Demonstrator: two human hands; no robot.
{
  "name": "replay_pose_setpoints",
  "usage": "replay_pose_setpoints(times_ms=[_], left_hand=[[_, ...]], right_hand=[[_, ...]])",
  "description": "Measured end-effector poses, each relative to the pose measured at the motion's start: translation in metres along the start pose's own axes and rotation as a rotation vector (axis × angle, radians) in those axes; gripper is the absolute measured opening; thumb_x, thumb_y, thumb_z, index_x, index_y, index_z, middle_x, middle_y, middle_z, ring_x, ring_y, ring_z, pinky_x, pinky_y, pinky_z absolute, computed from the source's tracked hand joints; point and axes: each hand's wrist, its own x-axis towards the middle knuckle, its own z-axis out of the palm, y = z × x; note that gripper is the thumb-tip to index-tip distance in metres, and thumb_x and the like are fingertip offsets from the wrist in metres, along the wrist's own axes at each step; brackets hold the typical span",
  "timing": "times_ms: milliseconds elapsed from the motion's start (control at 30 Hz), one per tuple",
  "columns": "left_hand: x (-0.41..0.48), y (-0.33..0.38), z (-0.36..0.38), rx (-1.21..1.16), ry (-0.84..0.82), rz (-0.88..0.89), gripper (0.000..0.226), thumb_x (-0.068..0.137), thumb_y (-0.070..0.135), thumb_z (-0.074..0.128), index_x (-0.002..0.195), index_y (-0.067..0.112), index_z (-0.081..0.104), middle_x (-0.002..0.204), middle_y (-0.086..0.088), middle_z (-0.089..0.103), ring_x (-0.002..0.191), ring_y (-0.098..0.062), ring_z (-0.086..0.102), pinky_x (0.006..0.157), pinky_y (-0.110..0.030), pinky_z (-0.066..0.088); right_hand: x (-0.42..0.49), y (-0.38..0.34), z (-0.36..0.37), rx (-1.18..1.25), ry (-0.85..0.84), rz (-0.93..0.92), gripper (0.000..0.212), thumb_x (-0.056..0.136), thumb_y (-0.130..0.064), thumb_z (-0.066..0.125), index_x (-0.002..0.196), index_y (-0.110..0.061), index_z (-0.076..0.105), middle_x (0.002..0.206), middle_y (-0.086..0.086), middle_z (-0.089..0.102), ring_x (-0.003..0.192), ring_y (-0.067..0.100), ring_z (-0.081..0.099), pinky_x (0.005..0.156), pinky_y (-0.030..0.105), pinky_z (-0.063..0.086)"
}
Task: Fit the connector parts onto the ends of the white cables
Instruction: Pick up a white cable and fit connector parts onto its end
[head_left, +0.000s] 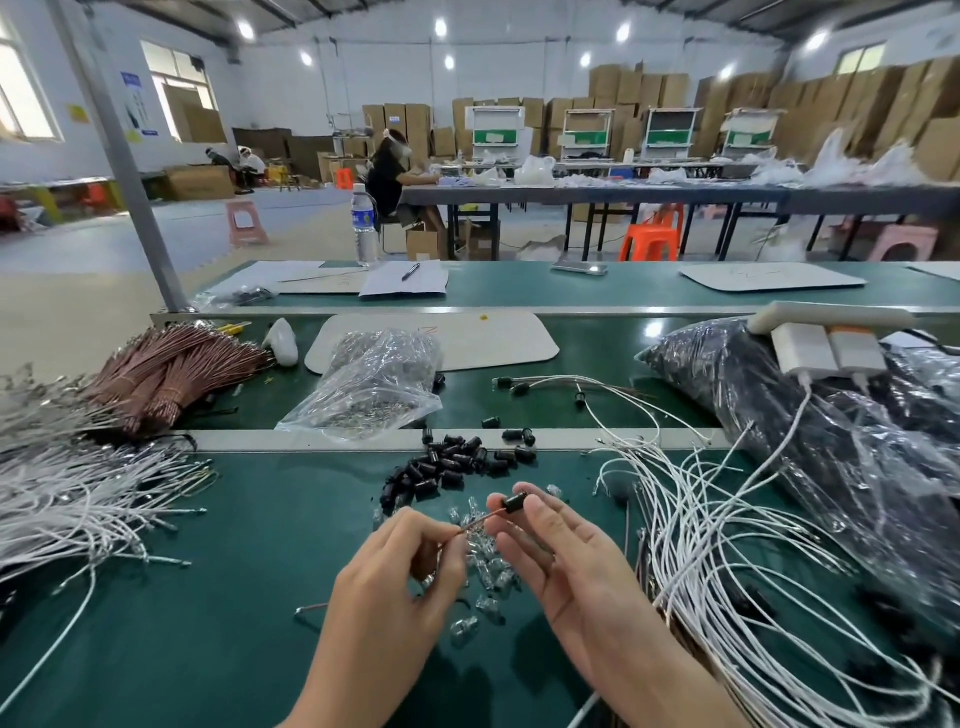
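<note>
black connectors (452, 465) heaped centre; white cables (727, 545) sprawled right

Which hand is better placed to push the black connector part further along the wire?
Right. The right hand pinches the black connector part on the wire's end; the left hand pinches the brownish wire just behind it, holding it steady.

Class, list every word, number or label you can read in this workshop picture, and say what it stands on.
No text reads clearly.
Blurred: water bottle label.
Too small: blue wall poster.
Illegible: faint marks on white mat.
Too small: labels on cardboard boxes.
</note>
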Motion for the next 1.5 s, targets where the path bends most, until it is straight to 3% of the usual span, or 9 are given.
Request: replay_pose_setpoints(times_ms=[233,400,667,800,867,1000,1133,1267,1500], left_hand=[[-0.002,0.0,0.001,0.039,-0.025,-0.01,0.005,0.093,0.041,0.063,0.091,0.038,0.06,0.073,0.015,0.055,0.068,-0.009,0.056,0.063,-0.03,0.052],[0.001,0.001,-0.005,0.136,-0.08,0.0,0.009,0.087,0.048,0.059,0.094,0.042,0.058,0.072,0.027,0.057,0.078,0.0,0.055,0.074,-0.008,0.041],[0.001,0.005,-0.002,0.12,-0.057,0.013,0.008,0.086,0.042,0.062,0.094,0.041,0.061,0.078,0.022,0.06,0.075,-0.003,0.056,0.07,-0.018,0.045],[0.005,0.009,-0.006,0.106,0.017,-0.048,0.019,0.093,0.051,0.049,0.108,0.04,0.056,0.104,0.027,0.057,0.099,0.006,0.055,0.086,-0.005,0.038],[0.01,0.015,-0.002,0.08,0.006,-0.111,0.013,0.098,0.052,0.048,0.104,0.043,0.056,0.103,0.026,0.058,0.097,0.005,0.057,0.081,-0.013,0.045],[0.031,0.042,0.035,0.108,-0.345,-0.162,0.022,0.093,0.06,0.039,0.091,0.045,0.055,0.083,0.026,0.062,0.086,0.002,0.058,0.072,-0.021,0.049],[0.05,0.072,0.087,0.26,-0.672,-0.059,0.026,0.103,0.051,0.041,0.102,0.033,0.06,0.093,0.016,0.066,0.083,-0.004,0.061,0.08,-0.03,0.055],[0.061,0.085,0.117,0.388,-0.798,-0.083,0.04,0.102,0.053,0.042,0.093,0.019,0.063,0.089,-0.001,0.069,0.081,-0.025,0.066,0.078,-0.04,0.057],[0.072,0.092,0.134,0.309,-0.92,-0.324,0.045,0.098,0.042,0.056,0.063,0.016,0.044,0.056,0.0,0.045,0.051,-0.021,0.04,0.049,-0.027,0.034]], right_hand=[[-0.001,0.017,0.005,-0.162,-0.044,-0.022,0.033,0.08,-0.013,0.067,0.111,-0.002,0.069,0.112,0.021,0.073,0.097,0.026,0.074,0.076,0.026,0.059],[0.0,0.0,-0.001,-0.011,0.016,-0.138,0.023,0.08,-0.008,0.065,0.098,-0.004,0.078,0.11,0.024,0.073,0.085,0.024,0.074,0.072,0.026,0.062],[-0.005,0.016,0.012,-0.14,-0.044,-0.078,0.024,0.081,-0.012,0.065,0.102,-0.007,0.078,0.107,0.022,0.074,0.097,0.027,0.074,0.079,0.027,0.059],[-0.003,-0.018,-0.003,0.039,0.048,-0.194,0.024,0.09,-0.012,0.059,0.107,-0.009,0.076,0.103,0.021,0.073,0.088,0.028,0.072,0.076,0.032,0.061],[-0.004,-0.04,-0.015,0.129,0.102,-0.272,0.024,0.096,-0.012,0.054,0.107,-0.013,0.076,0.096,0.014,0.071,0.079,0.022,0.07,0.071,0.03,0.061],[-0.008,-0.072,-0.038,0.311,0.182,-0.368,0.028,0.091,-0.015,0.06,0.115,-0.014,0.074,0.094,0.007,0.068,0.071,0.014,0.062,0.062,0.024,0.056],[-0.013,-0.089,-0.057,0.44,0.207,-0.468,0.028,0.096,-0.015,0.058,0.122,-0.012,0.067,0.095,0.005,0.066,0.069,0.01,0.057,0.059,0.019,0.051],[-0.015,-0.093,-0.063,0.524,0.176,-0.504,0.021,0.094,-0.013,0.06,0.102,-0.012,0.079,0.094,0.005,0.068,0.067,0.007,0.056,0.055,0.016,0.049],[-0.013,-0.096,-0.066,0.611,0.163,-0.5,0.022,0.095,-0.011,0.059,0.11,-0.01,0.075,0.097,0.005,0.066,0.068,0.007,0.056,0.054,0.015,0.049]])
